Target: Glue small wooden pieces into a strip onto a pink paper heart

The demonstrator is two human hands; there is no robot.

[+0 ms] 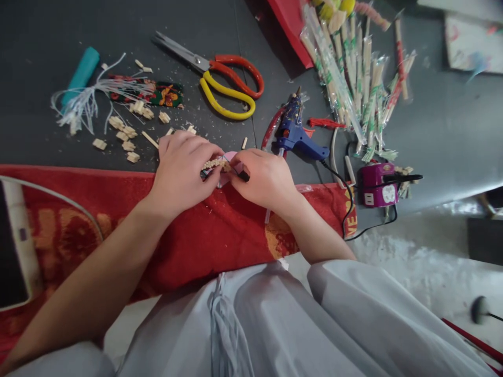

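My left hand (pixel 186 170) is closed on a small beaded, braided-looking strip (pixel 214 164), pale tan in colour. From the other side my right hand (pixel 261 178) pinches close to the strip's right end, with a small dark piece (pixel 244 176) showing at its fingertips. Its fingers hide what exactly they grip. Behind the fingertips a pink round piece (pixel 230 156) partly shows. Both hands are almost touching above the table's near edge, over a red patterned cloth (pixel 188 241).
Orange-and-yellow-handled scissors (pixel 228 86) lie beyond my hands. A blue glue gun (pixel 296 133) rests to the right, its cord near a purple power block (pixel 379 185). Small wooden pieces (pixel 126 133) and white threads (pixel 84 104) lie left; wrapped sticks (pixel 353 78) lie far right.
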